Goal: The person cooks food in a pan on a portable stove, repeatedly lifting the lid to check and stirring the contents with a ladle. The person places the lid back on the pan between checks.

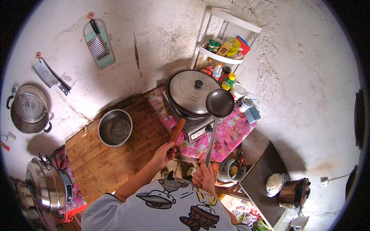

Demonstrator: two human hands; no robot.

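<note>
My left hand (164,154) is closed around a reddish-brown wooden handle (177,130). The handle points up towards the near rim of a covered wok (170,99), and its join is not clear. In my right hand (203,176) is the long shaft of a metal ladle (213,138). Its dark round bowl overlaps the right edge of the wok's lid (185,86) in view; whether they touch, I cannot tell. The domed metal lid has a black knob. Below the wok sits a silver gas stove (196,133) with a black dial.
An uncovered dark pot (115,128) stands on the wooden board (86,161). Bottles and jars crowd behind the stove beside a white corner shelf (221,55). A cleaver (46,72) and a grater (99,47) hang on the wall. At right is a rice cooker (293,192).
</note>
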